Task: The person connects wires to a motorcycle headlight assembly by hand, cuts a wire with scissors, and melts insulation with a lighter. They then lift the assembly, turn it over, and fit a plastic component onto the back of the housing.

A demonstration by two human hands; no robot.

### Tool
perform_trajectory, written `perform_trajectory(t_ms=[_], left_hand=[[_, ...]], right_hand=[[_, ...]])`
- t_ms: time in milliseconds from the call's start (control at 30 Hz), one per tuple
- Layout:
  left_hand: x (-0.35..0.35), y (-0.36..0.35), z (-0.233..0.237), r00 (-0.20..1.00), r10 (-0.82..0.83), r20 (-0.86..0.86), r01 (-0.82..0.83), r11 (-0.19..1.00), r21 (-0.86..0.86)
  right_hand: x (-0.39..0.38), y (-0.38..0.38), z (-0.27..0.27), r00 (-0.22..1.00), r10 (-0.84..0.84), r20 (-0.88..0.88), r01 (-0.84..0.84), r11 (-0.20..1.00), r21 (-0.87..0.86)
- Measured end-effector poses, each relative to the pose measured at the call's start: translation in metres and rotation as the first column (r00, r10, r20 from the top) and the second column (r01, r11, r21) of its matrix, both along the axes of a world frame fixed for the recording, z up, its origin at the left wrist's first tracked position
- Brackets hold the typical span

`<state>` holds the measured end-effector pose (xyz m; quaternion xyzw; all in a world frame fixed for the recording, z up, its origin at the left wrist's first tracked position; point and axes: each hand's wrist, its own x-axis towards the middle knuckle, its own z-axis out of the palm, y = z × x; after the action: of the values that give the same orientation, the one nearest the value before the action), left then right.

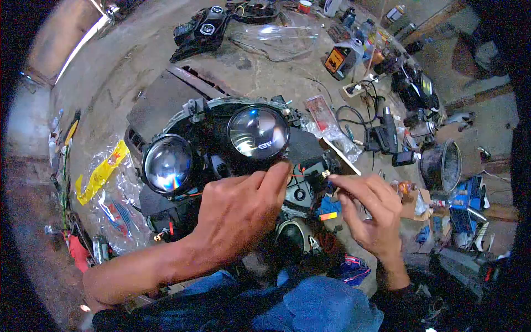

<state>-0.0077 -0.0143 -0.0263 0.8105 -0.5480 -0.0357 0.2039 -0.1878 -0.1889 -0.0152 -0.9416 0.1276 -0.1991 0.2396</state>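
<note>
A black headlight housing (213, 124) with two round projector lenses lies in front of me: one lens (258, 133) at upper right, the other lens (168, 164) lower left. My left hand (238, 202) reaches across its near side, fingers closed in a pinch beneath the upper lens. A thin orange wire (297, 175) comes out at those fingertips and leads rightward. At the right side of the housing, a small pale connector (326, 174) sits by the index fingertip of my right hand (371, 213). That hand's thumb is apart from the index finger.
A heat gun (385, 133) and a power strip (359, 86) with cables lie to the right, near a metal pot (441, 164). Plastic bags with a yellow strip (102, 171) are on the left. Another black lamp part (202, 30) rests farther back. Bottles line the upper right.
</note>
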Motion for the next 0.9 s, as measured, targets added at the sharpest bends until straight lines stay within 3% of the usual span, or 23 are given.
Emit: perform_trajectory(t_ms=[233,367,900], left_hand=[[0.001,0.002,-0.005,0.999,-0.028,-0.025,0.026,0.995,-0.097],[0.003,0.002,-0.005,0.998,-0.046,-0.044,0.039,0.987,-0.154],[0.006,0.002,0.000,0.991,-0.087,-0.099,0.083,0.996,-0.043]], right_hand=[[0.049,-0.007,0.008,0.973,0.224,-0.055,-0.230,0.934,-0.273],[0.060,-0.008,0.006,0.961,0.264,-0.079,-0.276,0.922,-0.272],[0.079,0.002,-0.005,0.954,0.301,0.015,-0.283,0.912,-0.296]])
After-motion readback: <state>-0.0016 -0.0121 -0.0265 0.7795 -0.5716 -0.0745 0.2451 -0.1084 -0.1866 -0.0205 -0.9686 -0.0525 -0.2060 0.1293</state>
